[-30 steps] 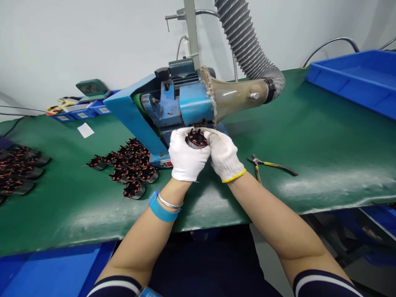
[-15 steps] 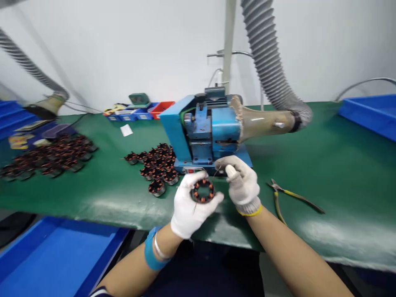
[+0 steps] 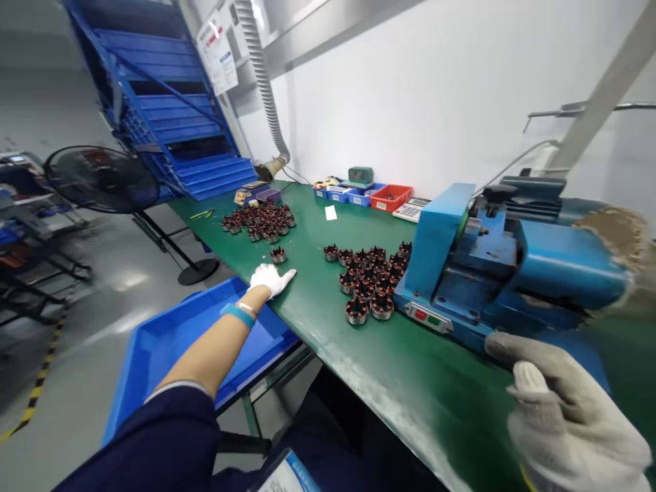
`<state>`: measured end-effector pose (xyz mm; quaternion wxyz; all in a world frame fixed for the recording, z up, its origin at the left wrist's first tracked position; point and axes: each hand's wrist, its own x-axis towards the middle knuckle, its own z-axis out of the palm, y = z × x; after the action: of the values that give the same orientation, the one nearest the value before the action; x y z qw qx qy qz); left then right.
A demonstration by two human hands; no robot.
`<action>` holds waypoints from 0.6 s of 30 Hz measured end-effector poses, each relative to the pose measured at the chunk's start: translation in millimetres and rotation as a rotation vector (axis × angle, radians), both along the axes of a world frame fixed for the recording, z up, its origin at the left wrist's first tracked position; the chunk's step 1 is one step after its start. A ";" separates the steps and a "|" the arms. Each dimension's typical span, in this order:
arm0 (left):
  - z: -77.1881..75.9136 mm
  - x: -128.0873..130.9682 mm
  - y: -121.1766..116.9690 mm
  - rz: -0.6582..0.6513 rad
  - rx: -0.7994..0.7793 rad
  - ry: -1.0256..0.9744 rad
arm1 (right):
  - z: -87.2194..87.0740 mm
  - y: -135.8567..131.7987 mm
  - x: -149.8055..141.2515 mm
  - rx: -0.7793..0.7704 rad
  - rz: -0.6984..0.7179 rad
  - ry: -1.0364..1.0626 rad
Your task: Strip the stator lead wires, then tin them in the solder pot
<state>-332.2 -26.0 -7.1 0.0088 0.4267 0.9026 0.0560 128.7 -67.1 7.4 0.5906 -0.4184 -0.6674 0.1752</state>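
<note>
Your left hand [image 3: 269, 280] has moved away from the machine [image 3: 558, 256], out to the far left part of the green table [image 3: 307, 294], and the copper-wound ring [image 3: 278, 255] which it held before you now appears to stand on the table just beyond its fingers. These fingers look released, with the thumb spread to the side and no ring inside them. Your right hand [image 3: 579, 424] stays near the front of the machine, its fingers partly bent; whether they pinch a thin wire, I cannot tell. For setting down such a ring well, I would put it flat on its metal side, open the fingers fully before pulling back, and take care that the glove does not catch the coils or loose wire ends. Please keep it also away from the edge, because the blue tray [image 3: 179, 335] is lower, just beside. The single ring is between the far group of rings [image 3: 261, 220] and the near group of rings [image 3: 370, 277], closer to the far one. Compared with the earlier frame, your view has turned to the left: the fan [image 3: 107, 181] has come in, and the pliers have gone out.
</note>
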 end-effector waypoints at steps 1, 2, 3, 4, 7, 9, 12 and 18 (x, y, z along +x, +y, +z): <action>-0.8 -4.0 12.2 0.001 -0.007 -0.013 | -1.0 1.8 0.2 0.014 0.009 -0.030; -2.8 -5.0 24.0 -0.015 -0.012 -0.030 | -1.5 3.7 -0.5 0.029 0.016 -0.048; -5.5 -3.5 35.8 -0.045 -0.011 -0.048 | -1.4 5.5 -1.8 0.038 0.021 -0.062; -8.2 -0.3 47.6 -0.087 -0.006 -0.070 | -1.0 6.9 -3.7 0.045 0.027 -0.075; -12.5 14.3 82.2 -0.244 0.029 -0.155 | -0.4 9.3 -9.5 0.062 0.052 -0.117; -11.1 23.8 101.3 -0.337 0.066 -0.233 | -2.1 9.9 -11.5 0.046 0.064 -0.126; -6.7 34.0 117.4 -0.395 0.159 -0.374 | -6.8 11.2 -10.6 0.001 0.074 -0.120; 0.8 54.1 96.9 -0.308 0.510 -0.681 | -9.7 16.8 -7.0 0.015 0.100 -0.149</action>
<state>-278.2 70.9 -6.3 0.2079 0.5019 0.7315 0.4120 121.7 -50.2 -2.2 0.5329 -0.3920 -0.7308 0.1681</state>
